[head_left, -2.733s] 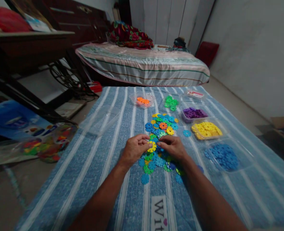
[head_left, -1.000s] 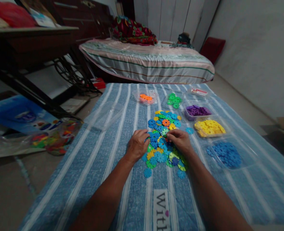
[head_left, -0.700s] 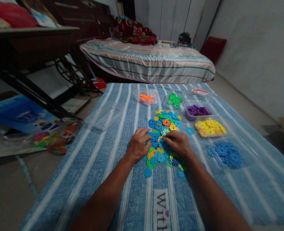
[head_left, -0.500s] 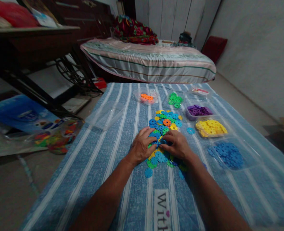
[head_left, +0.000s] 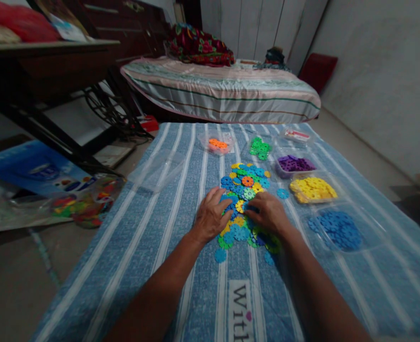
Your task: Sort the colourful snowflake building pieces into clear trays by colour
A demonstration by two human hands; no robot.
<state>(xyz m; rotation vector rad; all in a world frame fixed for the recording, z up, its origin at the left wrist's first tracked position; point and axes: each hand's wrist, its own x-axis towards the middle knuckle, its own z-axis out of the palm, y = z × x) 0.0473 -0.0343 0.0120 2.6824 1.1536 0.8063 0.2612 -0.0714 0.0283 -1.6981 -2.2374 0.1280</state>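
Observation:
A heap of notched plastic discs (head_left: 239,232) in blue, green, yellow and orange lies on the striped cloth. My left hand (head_left: 213,214) rests at the heap's left side, fingers apart, its tips touching the discs. Opposite it, my right hand (head_left: 268,212) has its thumb and fingers pinched together over the right side. A blue disc (head_left: 246,205) shows partly at those fingertips. Between the hands lies a yellow disc (head_left: 240,206), and farther back an orange disc (head_left: 247,181). Part of the heap is hidden under my right hand.
On the right stand clear tubs of blue discs (head_left: 340,230), yellow discs (head_left: 313,189) and purple discs (head_left: 295,164). Green discs (head_left: 260,148) and orange discs (head_left: 217,144) sit in containers at the back. A clear lid (head_left: 158,171) lies left. Beyond is a bed (head_left: 224,90).
My right hand has drawn slightly to the right, away from my left hand, with the blue disc at its fingertips. A yellow disc between the hands now shows more fully.

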